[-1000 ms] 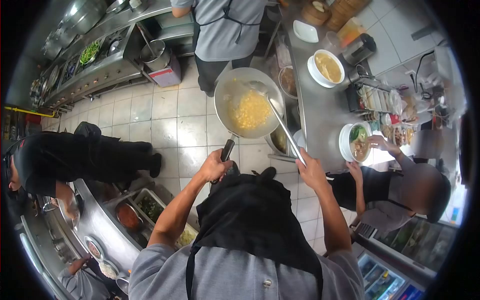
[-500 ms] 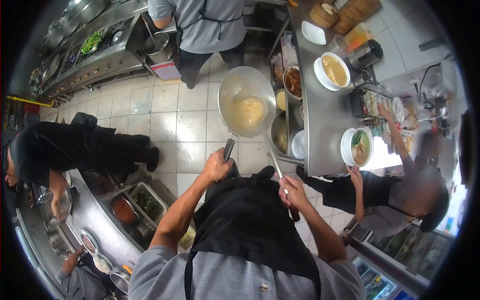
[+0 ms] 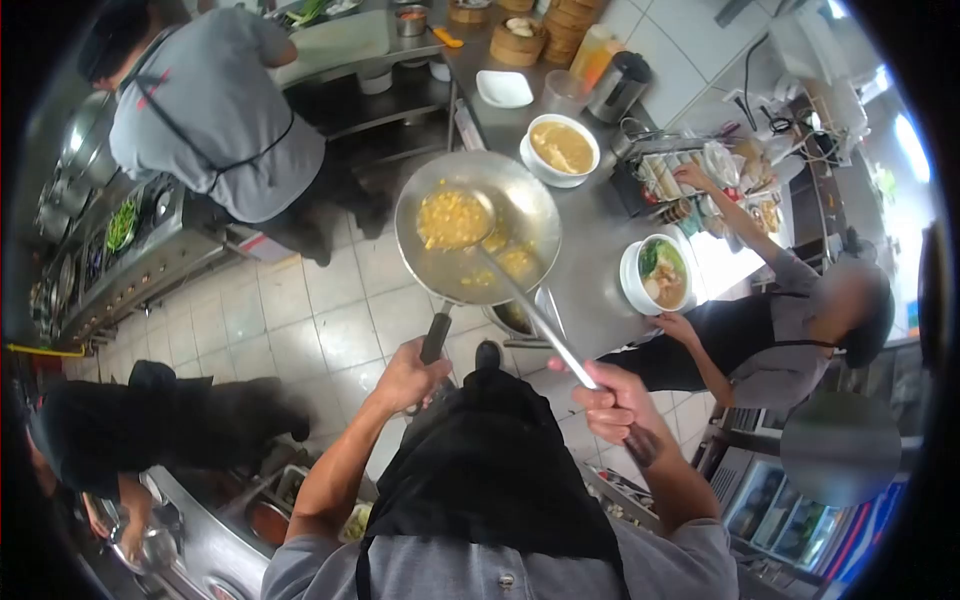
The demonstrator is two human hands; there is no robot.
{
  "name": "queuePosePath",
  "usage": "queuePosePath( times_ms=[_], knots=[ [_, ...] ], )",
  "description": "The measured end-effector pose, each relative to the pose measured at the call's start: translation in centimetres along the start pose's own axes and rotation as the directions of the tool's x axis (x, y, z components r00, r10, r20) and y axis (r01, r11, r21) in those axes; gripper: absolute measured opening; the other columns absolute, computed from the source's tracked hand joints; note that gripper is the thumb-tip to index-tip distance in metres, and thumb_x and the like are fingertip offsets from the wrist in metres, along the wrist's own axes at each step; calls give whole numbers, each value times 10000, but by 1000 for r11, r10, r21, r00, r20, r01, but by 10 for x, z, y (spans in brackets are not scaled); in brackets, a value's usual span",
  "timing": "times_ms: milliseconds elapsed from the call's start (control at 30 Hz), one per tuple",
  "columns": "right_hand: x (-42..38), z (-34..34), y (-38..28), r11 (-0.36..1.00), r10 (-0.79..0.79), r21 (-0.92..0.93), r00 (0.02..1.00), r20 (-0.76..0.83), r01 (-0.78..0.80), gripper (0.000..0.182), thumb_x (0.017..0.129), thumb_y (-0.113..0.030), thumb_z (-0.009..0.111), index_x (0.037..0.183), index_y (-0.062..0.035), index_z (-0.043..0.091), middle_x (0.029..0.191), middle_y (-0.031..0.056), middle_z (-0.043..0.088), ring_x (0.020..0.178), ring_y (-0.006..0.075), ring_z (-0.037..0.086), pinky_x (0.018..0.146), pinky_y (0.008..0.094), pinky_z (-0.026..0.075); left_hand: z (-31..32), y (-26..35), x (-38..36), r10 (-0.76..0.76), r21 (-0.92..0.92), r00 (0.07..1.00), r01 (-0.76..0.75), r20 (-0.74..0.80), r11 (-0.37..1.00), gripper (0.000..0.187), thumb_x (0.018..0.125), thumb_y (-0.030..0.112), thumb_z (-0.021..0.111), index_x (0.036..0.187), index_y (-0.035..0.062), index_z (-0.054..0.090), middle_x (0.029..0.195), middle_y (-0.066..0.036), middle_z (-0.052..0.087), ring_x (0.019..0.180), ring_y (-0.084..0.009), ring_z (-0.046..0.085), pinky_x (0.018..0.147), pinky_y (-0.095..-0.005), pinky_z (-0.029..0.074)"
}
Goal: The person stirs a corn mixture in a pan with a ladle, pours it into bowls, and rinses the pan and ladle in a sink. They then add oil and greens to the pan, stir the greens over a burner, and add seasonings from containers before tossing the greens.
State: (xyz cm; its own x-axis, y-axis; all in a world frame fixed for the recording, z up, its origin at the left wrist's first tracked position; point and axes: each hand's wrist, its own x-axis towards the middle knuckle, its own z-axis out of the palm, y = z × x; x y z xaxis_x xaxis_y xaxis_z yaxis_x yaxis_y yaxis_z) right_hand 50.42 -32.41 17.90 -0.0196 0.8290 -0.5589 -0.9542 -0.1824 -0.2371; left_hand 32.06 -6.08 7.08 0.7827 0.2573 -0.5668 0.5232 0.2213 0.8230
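Note:
My left hand [image 3: 413, 376] is closed around the dark handle of a wide metal wok [image 3: 530, 215], held out in front of my body. In my right hand [image 3: 617, 405] is the shaft of a long ladle [image 3: 535, 318], just above its dark grip. The ladle's bowl lies inside the wok, full of yellow, lumpy food [image 3: 452, 218]. More yellow bits stick to the wok's lower right. Past the wok, a white bowl of yellowish soup [image 3: 562, 148] stands on the metal counter [image 3: 590, 235].
A co-worker at the right has one hand beside a bowl with greens [image 3: 660, 274]. Another person [image 3: 215, 120] bends at the upper left near the stove [image 3: 150, 245]. A third, in black [image 3: 180, 420], is at the lower left. An empty white dish [image 3: 504, 89] sits at the counter's back.
The view has turned right and nearer the counter. My hands have brought the wok beside it. The ladle now holds yellow food in its bowl. The upper-left person appears further left.

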Motion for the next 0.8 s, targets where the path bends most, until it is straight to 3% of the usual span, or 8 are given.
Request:
queuePosePath(
  times_ms=[100,167,300,367,467,600,800],
  knots=[
    [-14,3,-46,992,-122,28,993,5,121,423,1056,-284,413,1390,-23,415,634,-52,417,341,12,317,295,205,336,15,31,41,130,-74,992,-129,3,989,181,889,109,640,887,16,484,539,-27,489,392,-116,467,375,-293,420],
    [-20,15,-80,970,-230,-103,970,-76,221,424,1060,-277,394,1395,-16,407,631,-50,409,341,13,308,295,203,339,16,49,66,153,-81,988,-154,-14,985,180,887,93,646,889,20,482,542,-20,484,389,-114,468,368,-290,418],
    [-13,-12,-138,925,-354,-193,928,-118,328,415,1048,-252,409,1397,-27,421,630,-54,398,354,17,307,300,203,341,11,67,104,181,-39,983,-183,-40,982,188,881,99,636,874,11,470,562,-35,502,400,-129,497,378,-299,430],
    [1,-34,-161,923,-364,-182,921,-137,338,433,1054,-267,424,1409,-20,404,635,-43,421,347,16,335,303,190,339,7,66,119,145,-17,987,-146,-69,989,183,880,93,633,876,9,470,561,-34,499,398,-129,494,377,-300,433],
    [28,-73,-183,882,-419,-335,876,-237,331,376,1031,-309,489,1338,-95,527,625,-37,408,359,64,326,324,250,326,7,70,127,80,-19,990,-82,-117,996,177,881,82,631,867,13,468,542,-25,488,380,-120,472,364,-292,431],
    [64,-100,-187,836,-510,-427,776,-372,344,368,1012,-305,552,1308,-86,561,602,-20,421,359,81,353,332,259,310,7,60,123,3,-61,983,-15,-184,998,179,887,82,633,870,13,468,535,-22,486,377,-113,469,367,-281,423],
    [69,-114,-187,823,-537,-439,742,-400,359,395,1008,-289,563,1332,-64,544,605,-11,414,360,73,349,330,260,319,11,53,101,-83,-74,962,66,-258,995,163,894,94,626,867,12,488,517,-35,509,383,-117,481,375,-281,406]
  ],
)
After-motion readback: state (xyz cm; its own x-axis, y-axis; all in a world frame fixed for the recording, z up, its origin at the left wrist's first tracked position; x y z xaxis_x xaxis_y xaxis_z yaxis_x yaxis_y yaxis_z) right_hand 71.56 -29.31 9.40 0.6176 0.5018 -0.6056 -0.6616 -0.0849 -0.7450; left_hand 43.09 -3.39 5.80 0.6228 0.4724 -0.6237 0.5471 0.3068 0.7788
